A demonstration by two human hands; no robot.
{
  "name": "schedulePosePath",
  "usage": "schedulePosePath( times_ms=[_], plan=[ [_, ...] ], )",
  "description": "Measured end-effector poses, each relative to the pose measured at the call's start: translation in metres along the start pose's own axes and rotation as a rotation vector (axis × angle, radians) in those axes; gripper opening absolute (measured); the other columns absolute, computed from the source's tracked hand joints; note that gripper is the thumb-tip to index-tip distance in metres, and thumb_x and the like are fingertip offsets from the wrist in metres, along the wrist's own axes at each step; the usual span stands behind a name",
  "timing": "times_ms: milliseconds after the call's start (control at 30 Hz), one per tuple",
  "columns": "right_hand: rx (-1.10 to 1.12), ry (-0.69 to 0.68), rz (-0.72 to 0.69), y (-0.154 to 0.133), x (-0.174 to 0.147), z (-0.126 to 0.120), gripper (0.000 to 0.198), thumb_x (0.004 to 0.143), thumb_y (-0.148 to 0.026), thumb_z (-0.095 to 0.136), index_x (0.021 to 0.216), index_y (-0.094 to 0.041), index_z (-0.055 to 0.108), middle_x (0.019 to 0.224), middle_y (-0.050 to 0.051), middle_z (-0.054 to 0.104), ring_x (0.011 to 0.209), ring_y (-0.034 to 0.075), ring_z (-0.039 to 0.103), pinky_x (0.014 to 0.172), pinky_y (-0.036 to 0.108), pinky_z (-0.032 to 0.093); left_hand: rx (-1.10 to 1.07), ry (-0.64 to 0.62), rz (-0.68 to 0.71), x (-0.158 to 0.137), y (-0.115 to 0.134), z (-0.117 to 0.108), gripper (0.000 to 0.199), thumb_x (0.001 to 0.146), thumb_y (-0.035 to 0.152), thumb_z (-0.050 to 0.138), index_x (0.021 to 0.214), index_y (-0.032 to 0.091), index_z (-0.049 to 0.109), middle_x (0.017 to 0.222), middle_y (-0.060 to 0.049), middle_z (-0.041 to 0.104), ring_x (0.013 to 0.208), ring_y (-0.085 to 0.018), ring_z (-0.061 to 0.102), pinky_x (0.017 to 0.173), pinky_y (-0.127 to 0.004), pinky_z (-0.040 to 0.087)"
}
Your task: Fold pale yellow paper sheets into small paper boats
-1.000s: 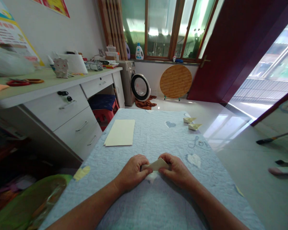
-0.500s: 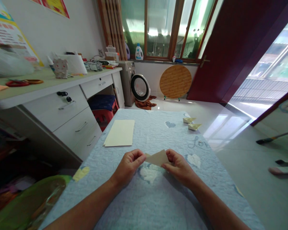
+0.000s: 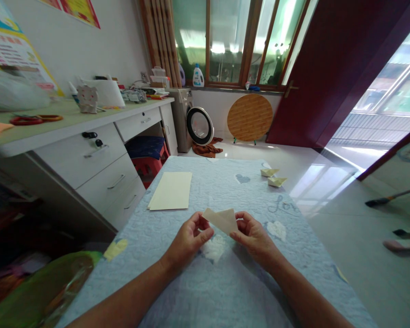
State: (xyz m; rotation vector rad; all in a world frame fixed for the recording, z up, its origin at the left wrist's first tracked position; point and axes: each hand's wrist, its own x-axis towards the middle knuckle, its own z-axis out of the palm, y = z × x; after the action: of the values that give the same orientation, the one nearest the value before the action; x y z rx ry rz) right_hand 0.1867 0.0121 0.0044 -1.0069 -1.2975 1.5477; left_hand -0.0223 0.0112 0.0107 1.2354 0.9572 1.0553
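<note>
A small piece of cream paper [image 3: 223, 220], folded with pointed corners, is held up over the table between my two hands. My right hand [image 3: 254, 234] pinches its right end, thumb in front and fingers behind. At its left end, my left hand [image 3: 191, 234] has curled fingers against the paper, partly hidden by it, while the thumb is a little below the edge. Two folded paper boats [image 3: 276, 181] sit at the table's far right corner. Beyond my left hand lies a stack of cream paper sheets [image 3: 171, 190].
A light blue quilted cloth [image 3: 225, 291] covers the table. To the left is a white desk [image 3: 105, 171] with drawers, and scissors [image 3: 36, 119] lie on top. A green basin [image 3: 44, 291] stands at the lower left. A washing machine [image 3: 181, 120] with its door open is beyond the table.
The left end of the folded paper has tipped upward. My left thumb has come off it and sits lower. My right hand keeps its pinch in nearly the same place.
</note>
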Motion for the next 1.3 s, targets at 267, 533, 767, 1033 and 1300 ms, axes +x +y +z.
schedulePosePath(
  times_ms=[267,533,767,1033,1300],
  plan=[
    [-0.015,-0.152,0.061,-0.001,-0.003,0.008,0.048,0.073,-0.037,0.077,0.110,-0.021,0.050,0.087,0.001,0.068,0.074,0.015,0.061,0.062,0.024,0.038,-0.012,-0.038,-0.049,0.003,-0.006,0.001,0.028,0.084,0.042,0.068,0.090,0.014,0.065,0.073,-0.001,0.062,0.063,-0.011,0.053,0.058,-0.021,0.040],
    [-0.203,-0.122,0.038,-0.005,-0.006,0.004,0.044,0.075,-0.030,0.069,0.114,-0.021,0.050,0.059,-0.011,0.043,0.052,0.009,0.036,0.051,0.023,0.023,-0.049,0.117,-0.016,0.003,0.001,-0.002,0.029,0.082,0.043,0.068,0.087,0.014,0.063,0.066,0.001,0.062,0.056,-0.011,0.057,0.054,-0.021,0.044],
    [-0.348,-0.100,0.025,-0.004,-0.007,-0.002,0.044,0.075,-0.021,0.059,0.117,-0.022,0.046,0.064,-0.009,0.047,0.056,0.010,0.042,0.053,0.023,0.031,-0.077,0.268,-0.026,0.004,0.001,-0.003,0.032,0.079,0.045,0.069,0.085,0.015,0.060,0.065,0.001,0.065,0.056,-0.014,0.063,0.054,-0.023,0.049],
    [-0.721,0.198,-0.459,-0.012,-0.014,0.003,0.029,0.077,-0.014,0.060,0.104,-0.022,0.055,0.089,0.003,0.054,0.080,0.018,0.051,0.073,0.032,0.045,-0.032,0.188,0.017,-0.001,0.002,-0.003,0.028,0.078,0.042,0.071,0.080,0.015,0.060,0.070,0.000,0.064,0.060,-0.013,0.057,0.057,-0.023,0.049],
    [-0.709,-0.030,-0.445,-0.010,-0.021,0.025,0.040,0.078,-0.025,0.071,0.115,-0.024,0.054,0.107,0.006,0.055,0.096,0.022,0.053,0.083,0.035,0.046,-0.178,-0.089,-0.007,-0.008,0.000,0.002,0.030,0.081,0.043,0.071,0.090,0.016,0.063,0.091,-0.005,0.065,0.076,-0.016,0.057,0.069,-0.026,0.044]
  ],
)
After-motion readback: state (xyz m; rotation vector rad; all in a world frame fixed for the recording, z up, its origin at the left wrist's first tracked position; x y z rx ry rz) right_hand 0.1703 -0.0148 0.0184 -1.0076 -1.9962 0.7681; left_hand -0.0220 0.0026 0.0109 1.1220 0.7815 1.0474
